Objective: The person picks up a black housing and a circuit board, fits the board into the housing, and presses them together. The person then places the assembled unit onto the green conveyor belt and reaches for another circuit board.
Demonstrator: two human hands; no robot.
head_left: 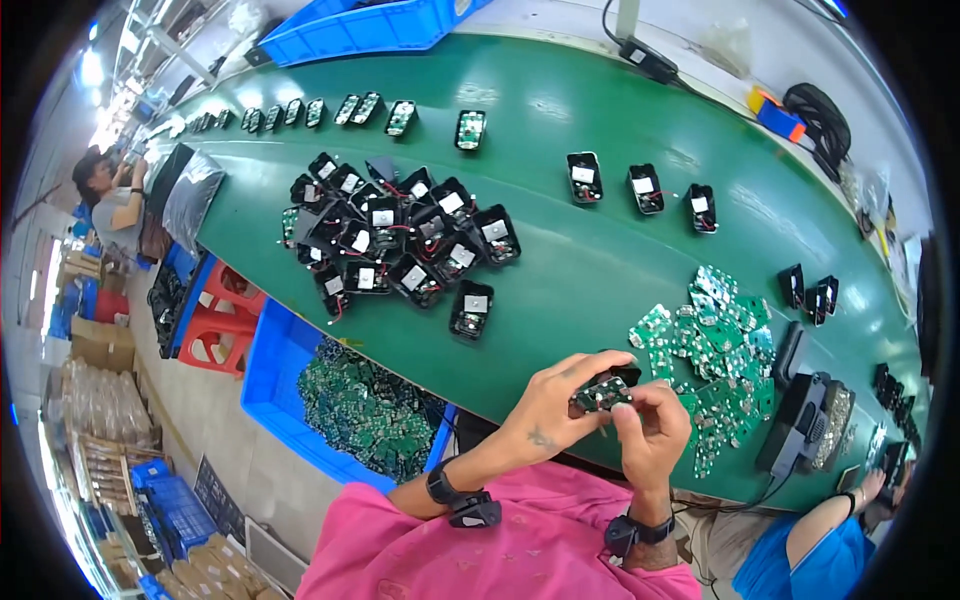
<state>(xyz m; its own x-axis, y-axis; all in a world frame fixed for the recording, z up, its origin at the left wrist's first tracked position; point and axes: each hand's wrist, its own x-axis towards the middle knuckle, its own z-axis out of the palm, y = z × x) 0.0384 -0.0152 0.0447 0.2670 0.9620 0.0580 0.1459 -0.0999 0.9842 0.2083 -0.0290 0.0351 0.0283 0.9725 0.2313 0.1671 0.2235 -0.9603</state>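
Observation:
My left hand (pixel 558 402) is closed around a small black plastic case (pixel 626 373) near the table's front edge. Across the case lies a green circuit board (pixel 600 397), tilted, with its right end pinched by the thumb and fingers of my right hand (pixel 655 430). How far the board sits inside the case is hidden by my fingers. Just right of my hands spreads a heap of loose green circuit boards (pixel 725 345). To the left, a black case (pixel 471 309) with a white block inside stands apart from a pile of similar cases (pixel 385 225) with red wires.
Cases with boards line the far left of the green table (pixel 560 270); several more cases (pixel 645 189) stand at the right. A black power device (pixel 800 425) sits beyond the heap. Below the edge, a blue bin (pixel 275 400) holds boards. Two people (pixel 115 205) work nearby.

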